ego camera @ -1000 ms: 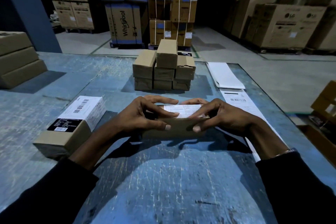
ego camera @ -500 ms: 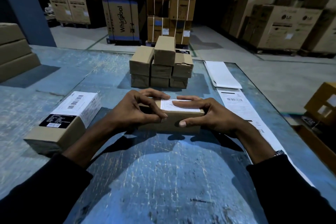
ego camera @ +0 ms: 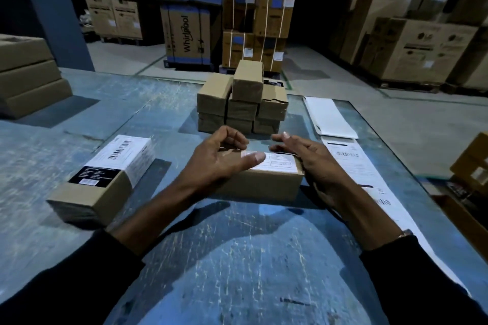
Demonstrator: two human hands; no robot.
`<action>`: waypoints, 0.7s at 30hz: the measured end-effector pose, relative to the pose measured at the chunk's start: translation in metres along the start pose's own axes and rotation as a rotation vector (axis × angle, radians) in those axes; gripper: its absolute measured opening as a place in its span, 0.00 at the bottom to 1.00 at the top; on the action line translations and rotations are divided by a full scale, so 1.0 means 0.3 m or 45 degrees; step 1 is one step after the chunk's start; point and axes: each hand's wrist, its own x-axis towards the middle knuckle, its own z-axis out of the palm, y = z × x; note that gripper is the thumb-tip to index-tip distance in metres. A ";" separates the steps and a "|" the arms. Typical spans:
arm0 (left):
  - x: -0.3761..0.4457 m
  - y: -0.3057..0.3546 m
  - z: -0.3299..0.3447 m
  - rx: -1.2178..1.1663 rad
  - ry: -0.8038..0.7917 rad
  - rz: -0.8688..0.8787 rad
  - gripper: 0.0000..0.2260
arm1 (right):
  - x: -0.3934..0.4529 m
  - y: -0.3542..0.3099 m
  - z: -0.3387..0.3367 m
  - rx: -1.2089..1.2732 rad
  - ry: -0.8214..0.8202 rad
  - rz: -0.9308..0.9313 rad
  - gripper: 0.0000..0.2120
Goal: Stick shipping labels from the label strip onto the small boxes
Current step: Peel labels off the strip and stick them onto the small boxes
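Cardboard box now labelled; both hands' grip has loosened, left thumb pressing label.

A worn blue table, its paint scratched and flaking, fills the foreground under dim light, and past its far edge a pale concrete floor runs into a dark warehouse. Beyond the table's far-left corner rises a blue-grey pillar, with tall stacks of large brown cartons behind the table's middle. Further big cartons sit on pallets beyond its far-right corner.
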 end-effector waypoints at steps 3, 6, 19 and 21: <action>-0.004 -0.010 0.017 0.128 0.006 0.065 0.16 | -0.034 -0.028 0.037 -0.165 -0.095 0.026 0.19; 0.000 -0.003 -0.015 0.022 -0.160 0.018 0.14 | -0.056 -0.039 0.020 -0.253 -0.254 -0.008 0.23; 0.023 -0.004 -0.075 -0.550 -0.389 -0.286 0.28 | -0.014 -0.013 -0.072 0.310 -0.544 0.184 0.39; 0.016 -0.002 -0.046 -0.378 -0.284 -0.286 0.29 | -0.013 -0.001 -0.075 0.373 -0.542 0.167 0.40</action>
